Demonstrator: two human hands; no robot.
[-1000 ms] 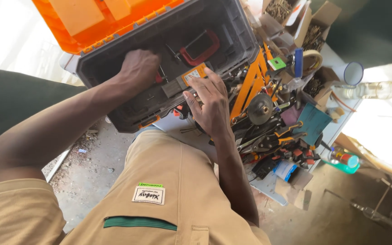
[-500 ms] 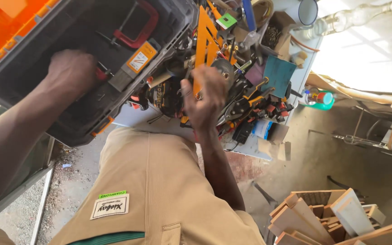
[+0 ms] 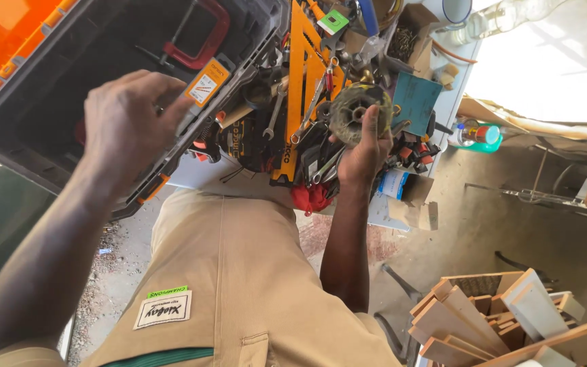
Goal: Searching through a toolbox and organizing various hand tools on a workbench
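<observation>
A cluttered bench runs across the top, heaped with spanners, pliers and an orange metal square. At ten o'clock sits a grey toolbox, its orange lid thrown back and a red clamp lying inside. The left hand hovers over the box's near rim, fingers loosely spread, holding nothing. At one o'clock the right hand is closed around a round wire-wheel disc, lifted just above the heap. Bare concrete floor opens at three o'clock; stacked wooden offcuts crowd five o'clock.
</observation>
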